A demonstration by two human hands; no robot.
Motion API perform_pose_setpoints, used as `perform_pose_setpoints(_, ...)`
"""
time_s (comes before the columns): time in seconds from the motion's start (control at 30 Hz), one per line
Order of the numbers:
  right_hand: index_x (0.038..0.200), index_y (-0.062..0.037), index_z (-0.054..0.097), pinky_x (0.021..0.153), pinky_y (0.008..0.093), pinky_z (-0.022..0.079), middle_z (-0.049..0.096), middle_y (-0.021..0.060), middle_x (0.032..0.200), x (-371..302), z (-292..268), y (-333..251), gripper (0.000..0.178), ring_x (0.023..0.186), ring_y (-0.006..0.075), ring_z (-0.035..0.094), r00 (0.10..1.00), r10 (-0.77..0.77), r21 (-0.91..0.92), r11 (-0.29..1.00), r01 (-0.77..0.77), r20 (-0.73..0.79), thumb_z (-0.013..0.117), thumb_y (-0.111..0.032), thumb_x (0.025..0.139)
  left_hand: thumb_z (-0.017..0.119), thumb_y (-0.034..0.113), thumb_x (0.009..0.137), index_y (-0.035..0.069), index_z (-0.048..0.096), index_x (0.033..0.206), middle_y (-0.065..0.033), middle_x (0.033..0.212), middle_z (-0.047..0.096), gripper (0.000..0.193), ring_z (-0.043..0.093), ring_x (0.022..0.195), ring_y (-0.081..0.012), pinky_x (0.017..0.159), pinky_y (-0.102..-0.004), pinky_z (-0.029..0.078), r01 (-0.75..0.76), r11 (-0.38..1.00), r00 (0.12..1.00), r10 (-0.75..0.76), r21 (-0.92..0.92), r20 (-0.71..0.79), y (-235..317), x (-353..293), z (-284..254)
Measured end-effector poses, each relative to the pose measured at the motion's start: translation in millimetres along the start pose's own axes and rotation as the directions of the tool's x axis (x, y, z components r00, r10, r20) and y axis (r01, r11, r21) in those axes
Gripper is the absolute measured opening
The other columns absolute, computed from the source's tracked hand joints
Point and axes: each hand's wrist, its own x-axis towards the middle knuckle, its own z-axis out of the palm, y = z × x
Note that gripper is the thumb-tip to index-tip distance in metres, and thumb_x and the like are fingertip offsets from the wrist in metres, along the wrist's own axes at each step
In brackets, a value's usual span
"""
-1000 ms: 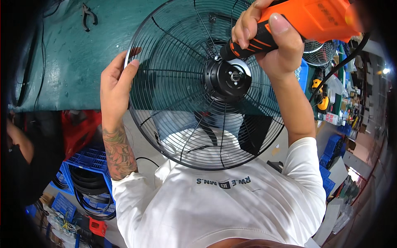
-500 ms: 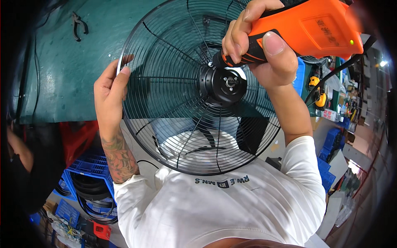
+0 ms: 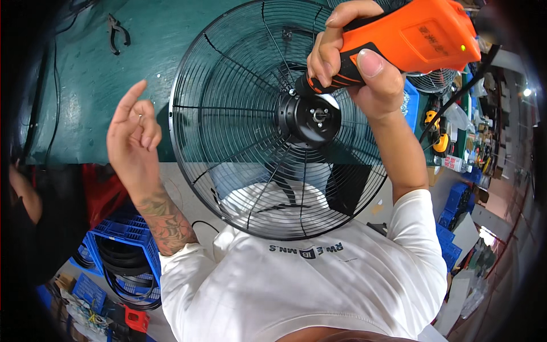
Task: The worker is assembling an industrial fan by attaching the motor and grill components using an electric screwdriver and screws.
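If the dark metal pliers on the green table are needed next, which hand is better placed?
Probably the left hand: it is nearer the pliers and off the round black wire guard, though something shiny shows there. The right hand holds an orange-and-black power tool.

- White T-shirt (image 3: pixel 296 285), loose cut, creased at sides and shoulders.
- Round neckline (image 3: pixel 342 317), same white, stitched along the edge.
- Chest print (image 3: pixel 307 252): one row of dark block letters, square dark emblem in the middle; reads upside down from this view. Tiny second line of print by it, too small to tell.
- Left sleeve (image 3: pixel 185 276): short, white, wide, bunched near the elbow.
- Right sleeve (image 3: pixel 419 228): short, white, wide, plain.
- Tattoo (image 3: pixel 165 225) on left forearm, below the sleeve: dark curved outlines, reddish and greenish shading, leaf- or petal-like shapes.
- Left hand (image 3: pixel 135 134): ungloved.
- Right hand (image 3: pixel 364 80): ungloved, broad thumbnail.
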Motion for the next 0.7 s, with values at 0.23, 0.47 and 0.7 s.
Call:
perform_pose_setpoints(0.23,0.115,-0.0001,0.052,0.053,0.0362,0.053,0.056,0.0094,0.067,26,12,-51,0.049,0.053,0.0208,0.058,0.958,-0.286,-0.048,0.957,0.287,0.027,0.059,-0.042,0.091,0.051,0.015,0.103,-0.015,0.050,0.137,-0.0246,0.106,0.070,0.045,0.035,0.052,-0.0013,0.044,-0.0192,0.031,-0.036,0.996,0.995,0.043,-0.079,0.092,45,-42,25)
perform_pose_setpoints(0.47,0.130,-0.0060,0.047,0.069,0.0346,0.046,0.056,0.0050,0.081,-37,20,-84,0.060,0.065,0.0170,0.055,0.950,-0.249,0.221,0.953,0.206,0.186,0.061,-0.048,0.089,0.057,0.009,0.101,-0.006,0.067,0.113,-0.0044,0.077,0.063,0.021,0.056,0.072,-0.0108,0.069,-0.0266,0.047,-0.126,0.863,0.752,-0.239,0.490,0.614,12,-76,93)
perform_pose_setpoints(0.7,0.137,-0.0081,0.041,0.074,0.0343,0.046,0.056,0.0034,0.088,-86,14,-90,0.064,0.073,0.0160,0.057,0.899,-0.209,0.116,0.977,0.178,0.386,0.063,-0.048,0.091,0.063,0.002,0.095,-0.002,0.068,0.110,-0.0101,0.074,0.063,0.016,0.055,0.058,-0.0140,0.057,-0.0283,0.045,-0.458,0.749,0.693,-0.038,0.479,0.720,-3,-94,107)
